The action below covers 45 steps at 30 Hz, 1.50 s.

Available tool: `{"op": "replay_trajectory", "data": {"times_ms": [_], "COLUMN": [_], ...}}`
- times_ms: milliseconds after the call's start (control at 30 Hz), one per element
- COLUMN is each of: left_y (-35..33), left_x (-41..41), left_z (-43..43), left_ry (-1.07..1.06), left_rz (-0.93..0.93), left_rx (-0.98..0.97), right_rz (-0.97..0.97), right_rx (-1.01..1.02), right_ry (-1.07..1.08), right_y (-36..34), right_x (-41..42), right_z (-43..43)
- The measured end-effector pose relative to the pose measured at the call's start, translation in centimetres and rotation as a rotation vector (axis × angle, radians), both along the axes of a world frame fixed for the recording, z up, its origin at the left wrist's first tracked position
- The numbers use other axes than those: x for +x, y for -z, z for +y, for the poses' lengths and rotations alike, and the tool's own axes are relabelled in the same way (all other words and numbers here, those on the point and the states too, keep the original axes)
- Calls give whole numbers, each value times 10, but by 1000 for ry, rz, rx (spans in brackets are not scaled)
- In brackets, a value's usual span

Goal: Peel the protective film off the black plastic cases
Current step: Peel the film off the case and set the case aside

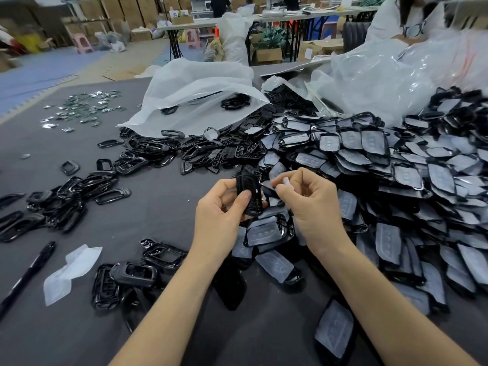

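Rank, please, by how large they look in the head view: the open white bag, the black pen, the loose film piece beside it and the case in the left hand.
1. White bag
2. Black pen and loose film piece: comparable, so unranked
3. Case in the left hand, smallest

The left hand (pixel 221 207) grips a black case (pixel 249 192) upright with the thumb pressed on its face. The fingers (pixel 303 178) of the right hand (pixel 311 204) pinch a bit of clear film (pixel 286 182) just beside the case's upper edge. Right of the fingers and beyond them, a deep pile of film-covered cases (pixel 383 167) spreads over the dark surface (pixel 158 207). Left of the fingers lie bare black frames (pixel 66 202), and nearer the person a white scrap (pixel 68 273) and a black pen (pixel 29 273). Well beyond the fingers sits a white plastic bag (pixel 195 91).
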<state>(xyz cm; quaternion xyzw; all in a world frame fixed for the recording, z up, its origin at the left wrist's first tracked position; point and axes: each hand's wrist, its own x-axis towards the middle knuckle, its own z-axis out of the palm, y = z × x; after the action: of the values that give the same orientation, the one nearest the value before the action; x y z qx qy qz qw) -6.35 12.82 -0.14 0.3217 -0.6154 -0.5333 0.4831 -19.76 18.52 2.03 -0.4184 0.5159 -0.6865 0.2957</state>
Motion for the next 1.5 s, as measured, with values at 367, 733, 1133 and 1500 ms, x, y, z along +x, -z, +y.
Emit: {"op": "replay_trajectory", "data": {"times_ms": [367, 733, 1133, 1500], "left_y": [1, 1, 1, 0], "left_x": [-2, -2, -3, -3], "left_z": [2, 1, 4, 5], "left_ry": [-10, -36, -50, -54], "left_rz": [-101, -167, -226, -235], "left_rx": [-72, -111, -152, -173], "right_rz": [50, 57, 115, 180], "right_rx": [-28, -61, -17, 32], "right_ry": [-79, -113, -83, -97], "right_y": [-4, -3, 0, 3], "right_x": [5, 5, 6, 5], "right_z": [2, 3, 1, -1]}}
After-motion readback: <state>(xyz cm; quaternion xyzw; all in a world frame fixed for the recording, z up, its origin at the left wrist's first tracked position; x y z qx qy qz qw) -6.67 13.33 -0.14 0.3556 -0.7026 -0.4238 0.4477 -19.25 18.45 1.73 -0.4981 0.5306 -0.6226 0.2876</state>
